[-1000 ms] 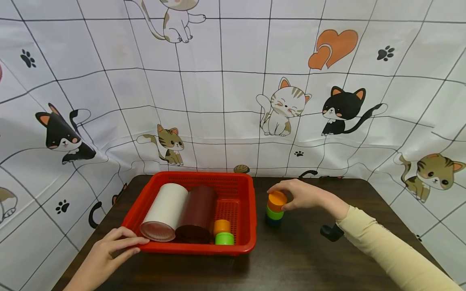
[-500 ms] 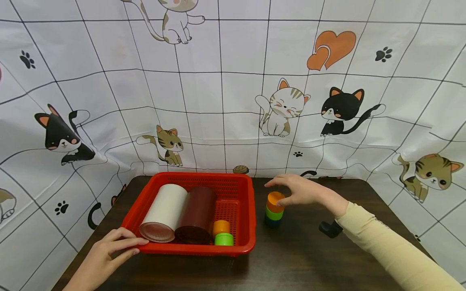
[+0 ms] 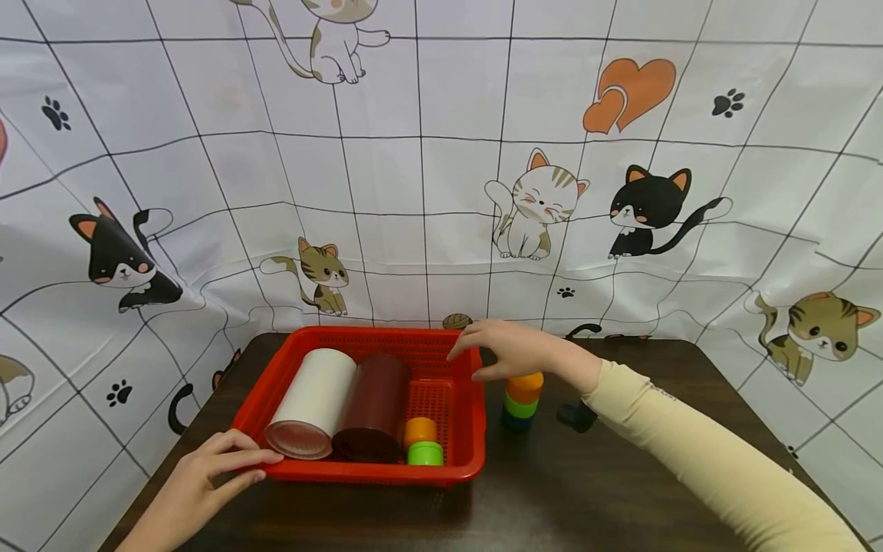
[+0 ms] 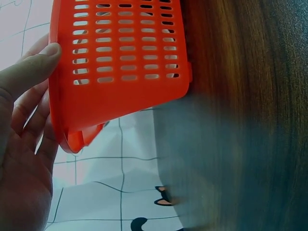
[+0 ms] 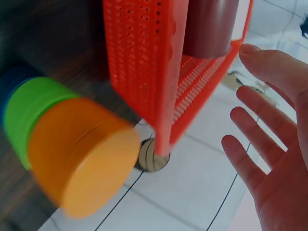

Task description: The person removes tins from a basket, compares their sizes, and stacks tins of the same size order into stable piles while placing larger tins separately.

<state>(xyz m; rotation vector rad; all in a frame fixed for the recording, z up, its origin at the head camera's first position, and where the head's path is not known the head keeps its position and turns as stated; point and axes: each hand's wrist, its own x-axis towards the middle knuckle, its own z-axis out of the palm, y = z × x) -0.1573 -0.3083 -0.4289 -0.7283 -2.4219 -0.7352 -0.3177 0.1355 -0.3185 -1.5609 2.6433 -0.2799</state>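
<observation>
At the front left corner of the red plastic basket (image 3: 366, 473), my left hand (image 3: 200, 483) pinches the rim; the thumb (image 4: 38, 67) lies on the outer wall and the fingers are behind it. My right hand (image 3: 513, 351) hovers over the basket's right rim, fingers spread, holding nothing. Just below and right of it stands a stack of cups on the table: orange (image 3: 526, 389) on top, green (image 3: 520, 409) in the middle, dark blue (image 3: 517, 422) at the bottom. The right wrist view shows the orange cup (image 5: 91, 159) with its flat end outward.
Inside the basket lie a white cylinder (image 3: 313, 399) and a dark brown cylinder (image 3: 372, 406), side by side. A small orange cup (image 3: 420, 431) and a green cup (image 3: 425, 454) sit at its front right. A cat-print sheet (image 3: 414, 176) hangs behind the dark wooden table (image 3: 552, 498).
My right hand has let go of the orange cup on the stack, risen, and moved left to the basket's right rim. The left hand stays on the basket's corner.
</observation>
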